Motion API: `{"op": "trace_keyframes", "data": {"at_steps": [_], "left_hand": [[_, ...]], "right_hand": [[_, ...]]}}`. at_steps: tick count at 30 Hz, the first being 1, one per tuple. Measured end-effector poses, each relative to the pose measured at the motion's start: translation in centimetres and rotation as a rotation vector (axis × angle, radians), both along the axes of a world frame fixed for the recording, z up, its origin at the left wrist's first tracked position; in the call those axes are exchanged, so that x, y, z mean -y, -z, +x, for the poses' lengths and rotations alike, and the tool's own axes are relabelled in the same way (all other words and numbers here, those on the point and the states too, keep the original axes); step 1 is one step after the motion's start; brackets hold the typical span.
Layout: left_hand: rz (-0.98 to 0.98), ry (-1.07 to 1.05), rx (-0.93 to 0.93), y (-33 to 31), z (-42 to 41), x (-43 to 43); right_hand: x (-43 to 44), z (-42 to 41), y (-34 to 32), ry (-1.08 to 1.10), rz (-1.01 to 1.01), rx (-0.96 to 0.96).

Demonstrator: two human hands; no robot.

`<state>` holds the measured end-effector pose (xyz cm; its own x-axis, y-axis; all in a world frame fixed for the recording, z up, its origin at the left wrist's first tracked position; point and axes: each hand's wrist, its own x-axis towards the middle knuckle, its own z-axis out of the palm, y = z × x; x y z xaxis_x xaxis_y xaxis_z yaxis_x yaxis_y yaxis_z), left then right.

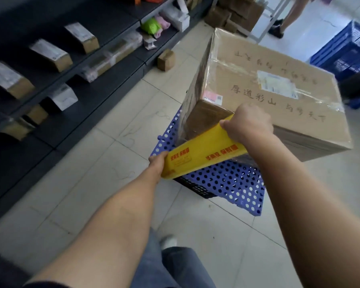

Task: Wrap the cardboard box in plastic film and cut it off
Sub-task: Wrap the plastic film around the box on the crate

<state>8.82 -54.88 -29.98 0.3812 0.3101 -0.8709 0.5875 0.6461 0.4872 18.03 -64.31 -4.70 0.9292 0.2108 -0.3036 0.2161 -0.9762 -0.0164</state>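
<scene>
The box [279, 104] sat on a blue mat [227, 181] over a black crate [195, 189], raised off the floor, probably so film [195, 90] could run round its sides; a glossy layer already clung to its left face and near corner. The yellow dispenser [204, 151] was held slanted against that corner, likely to keep the sheet taut there. Both arms reached forward, the left hand [157, 163] clasping the dispenser's low end and the right hand [247, 122], knuckles up, gripping its high end beside the box's top edge.
</scene>
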Motion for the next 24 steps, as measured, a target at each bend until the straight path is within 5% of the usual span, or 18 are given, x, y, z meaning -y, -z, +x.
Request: {"op": "trace_keyframes", "data": {"at_steps": [8,16,21,24], "left_hand": [[-0.068,0.005,-0.033,0.1,0.8,3.7],[-0.18,-0.066,0.015,-0.6,1.0,6.9],[-0.059,-0.24,0.068,10.2,3.6,9.1],[-0.149,-0.319,0.135,3.3,2.9,12.6]], "right_hand": [[1.3,0.0,0.7,0.081,0.077,0.02],[4.4,0.2,0.3,-0.193,0.028,0.005],[5.5,0.7,0.3,-0.236,0.044,0.003],[7.6,1.2,0.7,-0.376,0.076,-0.006]]}}
